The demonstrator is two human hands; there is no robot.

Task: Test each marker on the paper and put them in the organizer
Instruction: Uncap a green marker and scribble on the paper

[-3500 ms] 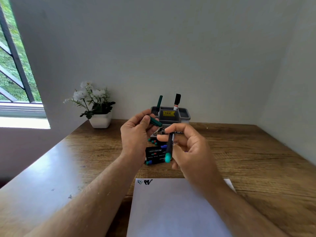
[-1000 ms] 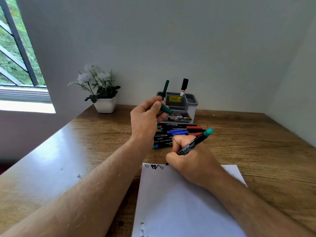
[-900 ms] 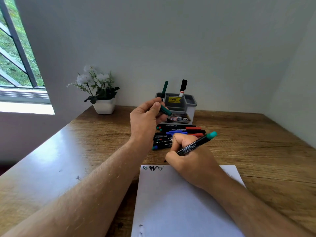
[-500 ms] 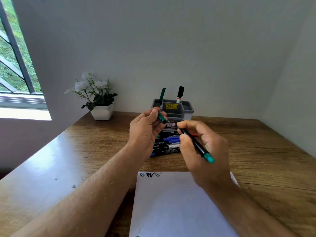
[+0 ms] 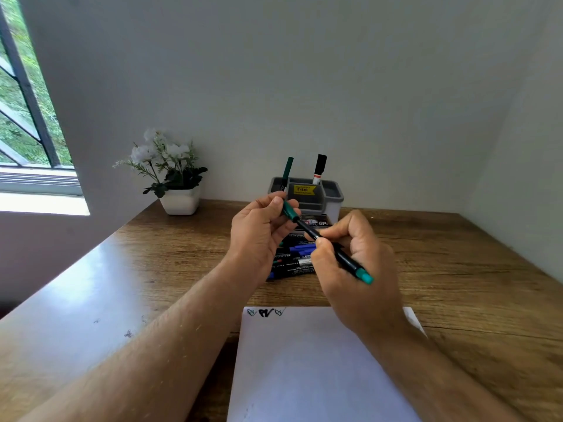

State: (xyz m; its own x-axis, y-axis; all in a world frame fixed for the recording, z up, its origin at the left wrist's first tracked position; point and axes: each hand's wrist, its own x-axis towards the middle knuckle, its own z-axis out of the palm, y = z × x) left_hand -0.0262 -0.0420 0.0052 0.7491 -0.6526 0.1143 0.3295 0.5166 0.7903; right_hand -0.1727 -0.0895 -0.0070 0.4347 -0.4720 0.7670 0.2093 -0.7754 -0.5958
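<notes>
My right hand [image 5: 356, 269] grips a black marker with a teal end [image 5: 344, 258], its tip pointing up-left. My left hand [image 5: 259, 236] pinches the green cap [image 5: 291, 211], and the marker's tip sits at the cap's mouth. Both hands hover above a pile of several markers [image 5: 294, 257] on the wooden desk. The white paper [image 5: 313, 367] lies nearest me, with three small scribbles [image 5: 266, 313] at its top left corner. A grey organizer [image 5: 333, 196] stands at the back and holds a green marker [image 5: 287, 170] and a black marker [image 5: 320, 167].
A white pot of white flowers [image 5: 179, 190] stands at the back left of the desk [image 5: 457, 269]. A window [image 5: 21, 117] is on the left, and walls close in behind and on the right. A marker box [image 5: 320, 222] lies in front of the organizer.
My right hand lifted the teal marker off the paper after drawing a third scribble, turned it tip up, and brought it to the cap in my left hand.
</notes>
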